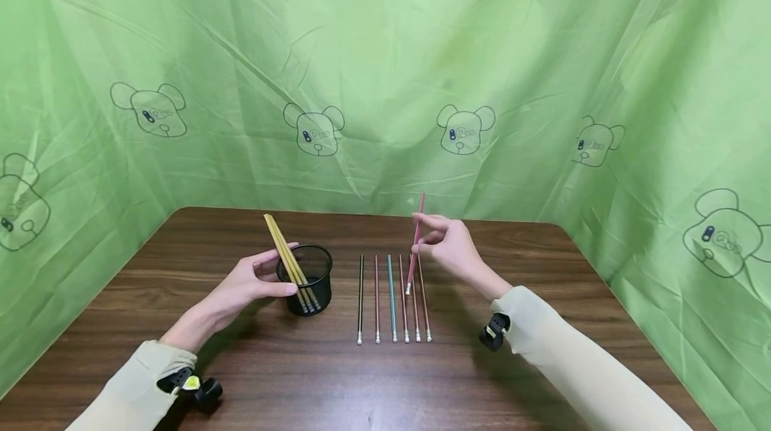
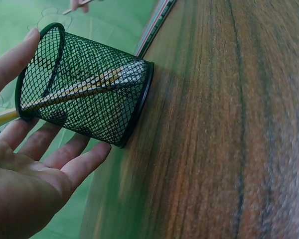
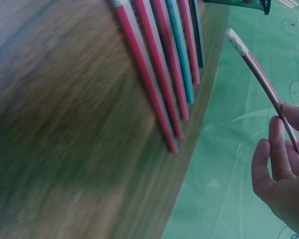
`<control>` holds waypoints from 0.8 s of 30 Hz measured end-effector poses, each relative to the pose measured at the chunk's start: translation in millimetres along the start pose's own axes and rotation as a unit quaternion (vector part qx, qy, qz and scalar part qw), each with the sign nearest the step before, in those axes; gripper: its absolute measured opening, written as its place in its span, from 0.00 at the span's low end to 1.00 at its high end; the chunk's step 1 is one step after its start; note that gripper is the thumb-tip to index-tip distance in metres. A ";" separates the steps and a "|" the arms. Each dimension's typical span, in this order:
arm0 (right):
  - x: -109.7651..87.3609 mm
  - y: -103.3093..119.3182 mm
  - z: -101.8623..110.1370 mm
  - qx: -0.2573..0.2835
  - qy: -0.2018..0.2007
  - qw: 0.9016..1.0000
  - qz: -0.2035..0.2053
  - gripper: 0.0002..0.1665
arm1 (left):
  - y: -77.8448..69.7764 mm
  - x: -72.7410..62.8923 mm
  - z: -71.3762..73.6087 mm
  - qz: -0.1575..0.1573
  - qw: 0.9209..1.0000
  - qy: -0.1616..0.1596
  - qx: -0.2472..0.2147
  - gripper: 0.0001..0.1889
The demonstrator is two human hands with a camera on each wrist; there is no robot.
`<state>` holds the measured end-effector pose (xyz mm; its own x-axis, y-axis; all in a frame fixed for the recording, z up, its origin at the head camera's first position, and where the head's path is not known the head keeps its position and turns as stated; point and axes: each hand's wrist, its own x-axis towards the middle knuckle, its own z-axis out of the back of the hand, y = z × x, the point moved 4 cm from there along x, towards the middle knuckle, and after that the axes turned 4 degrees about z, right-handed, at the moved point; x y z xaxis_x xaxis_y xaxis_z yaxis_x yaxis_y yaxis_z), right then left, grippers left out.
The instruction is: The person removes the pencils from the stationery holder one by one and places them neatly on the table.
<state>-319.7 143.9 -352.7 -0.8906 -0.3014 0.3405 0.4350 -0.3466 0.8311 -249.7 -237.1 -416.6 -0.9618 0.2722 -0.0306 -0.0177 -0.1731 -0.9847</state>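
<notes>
Green cloth (image 1: pixel 385 36), thin and creased, bears outlined cartoon animal heads; their small lettering is hard to read, and the outermost heads are cut off. Before it lies a dark, wood-grained counter (image 1: pixel 373 391) with rounded far corners, its near edge out of sight. Pale, smooth sleeves (image 1: pixel 590 357) run out of view. The left hand (image 1: pixel 241 284) grips a round, black wire-mesh cup (image 1: pixel 322 294) near the counter's middle, thumb at the rim; seen from above, its other fingers are partly hidden. The right hand (image 1: pixel 454 247) pinches a slim pink pencil (image 1: pixel 419 213) above the counter, its metal-banded end lowered; the fingers cover part of the shaft. Black wrist devices (image 1: pixel 496 332) show little detail. Yellow pencils (image 1: pixel 277 235) lean in the cup, overlapping too closely for me to count; the mesh veils their lower ends. Right of the cup, six straight pencils lie side by side: a black pencil (image 1: pixel 361 297), a blue pencil (image 1: pixel 391 297) and four reddish pencils (image 1: pixel 377 297). Smallest are their pale erasers (image 1: pixel 359 341).
</notes>
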 end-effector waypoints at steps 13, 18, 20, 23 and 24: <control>-22.7 -36.0 15.2 -0.016 0.079 0.994 -0.071 0.37 | -4.5 -0.8 -1.7 -0.007 1.000 0.006 -0.008 0.42; -27.9 -41.7 14.1 -0.028 0.104 0.991 -0.075 0.38 | -5.2 -1.8 -1.5 -0.006 1.000 0.005 -0.004 0.42; -29.4 -43.4 13.7 -0.032 0.111 0.990 -0.076 0.38 | -5.8 -2.0 -2.0 -0.006 1.000 0.004 -0.003 0.42; -31.0 -44.2 13.2 -0.026 0.116 0.990 -0.082 0.38 | -6.4 -2.2 -2.6 -0.004 1.000 0.003 -0.002 0.42; -31.4 -44.3 13.3 -0.026 0.118 0.989 -0.082 0.38 | -6.7 -2.3 -2.8 -0.003 1.000 0.003 -0.002 0.42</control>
<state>-312.7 180.6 -394.4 -0.8966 -0.4347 0.0846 0.2981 -0.4512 0.8412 -246.6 -233.9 -410.5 -0.9602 0.2783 -0.0253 -0.0228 -0.1682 -0.9855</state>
